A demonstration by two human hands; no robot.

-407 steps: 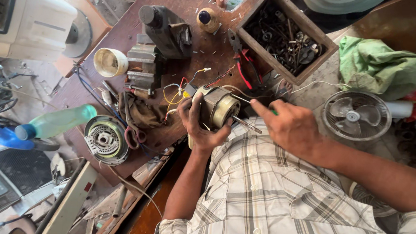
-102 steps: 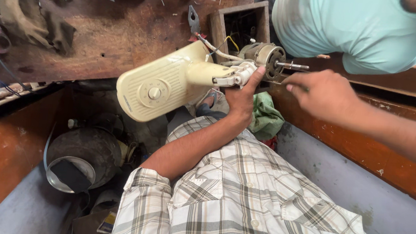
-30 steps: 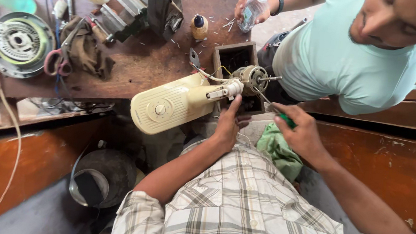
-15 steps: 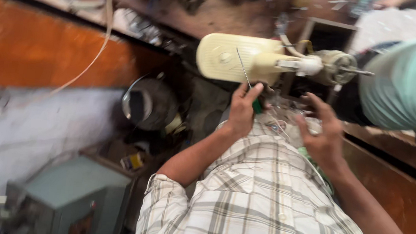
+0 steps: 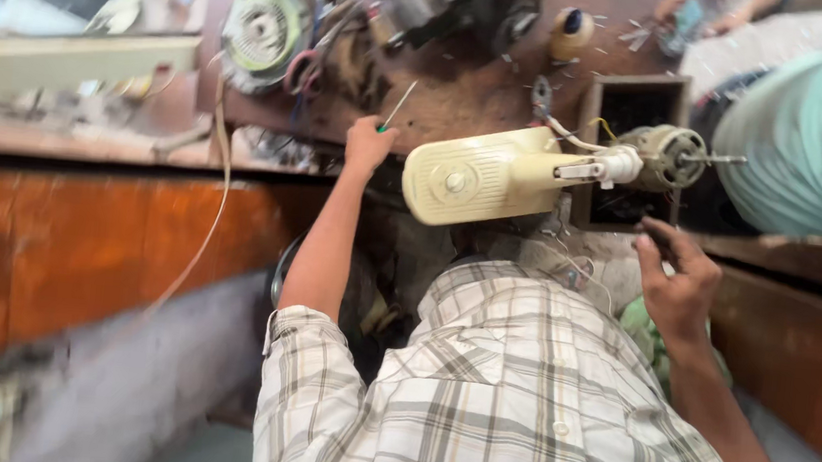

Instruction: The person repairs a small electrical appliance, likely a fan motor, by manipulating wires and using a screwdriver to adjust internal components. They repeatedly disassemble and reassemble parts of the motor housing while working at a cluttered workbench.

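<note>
Shifting since half a sec ago: the left hand (image 5: 369, 145) is off the fan unit and now up at the edge of the wooden surface (image 5: 482, 99), closed around a thin screwdriver (image 5: 395, 109) w/ green grip, shaft pointing up and right over the surface. Cream fan housing (image 5: 480, 173), biggest piece here, lies on its side at the surface edge, just above the person's plaid shirt, w/ the bare motor (image 5: 672, 157) sticking out to the right, shaft end toward a co-worker in a pale green shirt (image 5: 816, 138). Neither hand touches housing or motor now, whereas a sec ago both worked at the motor end. Right hand (image 5: 676, 279) hangs below the motor, apart from it, fingers loosely curled, holding nothing I can make out. Judging by that, work on the unit is paused for a tool grab. Behind: dark wooden box (image 5: 630, 102) beside the motor, round wound coil part (image 5: 262, 28) far left; rest is blurred.
</note>
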